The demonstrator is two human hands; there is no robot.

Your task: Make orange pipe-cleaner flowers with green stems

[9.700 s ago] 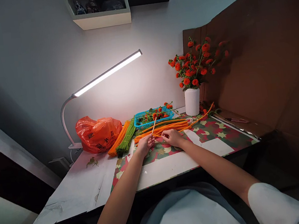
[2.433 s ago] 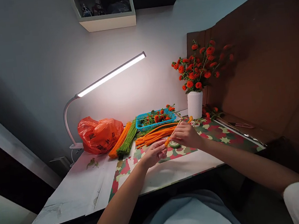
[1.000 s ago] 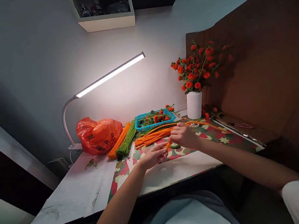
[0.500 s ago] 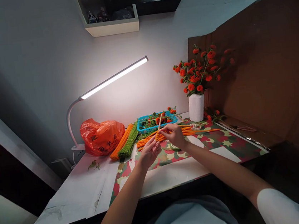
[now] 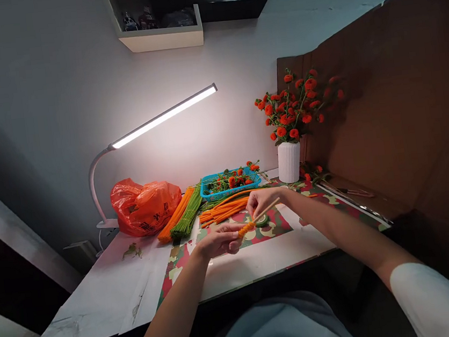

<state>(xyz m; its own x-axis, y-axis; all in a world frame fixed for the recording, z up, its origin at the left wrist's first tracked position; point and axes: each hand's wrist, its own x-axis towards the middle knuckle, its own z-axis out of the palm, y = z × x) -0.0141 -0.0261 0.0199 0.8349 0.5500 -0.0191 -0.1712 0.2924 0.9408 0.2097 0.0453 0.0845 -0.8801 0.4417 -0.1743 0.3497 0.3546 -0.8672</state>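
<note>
My left hand (image 5: 222,240) is closed around the lower end of a thin wooden stick (image 5: 270,206), which tilts up to the right. An orange pipe cleaner (image 5: 246,230) is wound around the stick just past my left fingertips. My right hand (image 5: 258,201) is bent down behind the stick, its fingers pinched together at the orange winding. They appear to grip the pipe cleaner's end, partly hidden by the hand. Just behind the stick, a roll of green tape (image 5: 262,221) lies on the patterned mat (image 5: 274,231).
Loose orange pipe cleaners (image 5: 221,211) lie behind my hands. Orange bundles (image 5: 178,214) and green bundles (image 5: 187,218) sit beside a red plastic bag (image 5: 143,207). A blue basket (image 5: 211,196) holds red flowers. A white vase (image 5: 289,162) stands right, a lamp (image 5: 165,115) overhead.
The stick has swung from nearly upright to a slant pointing right. My left hand has turned and dropped slightly, and my right hand has moved behind the stick. The view has shifted slightly.
</note>
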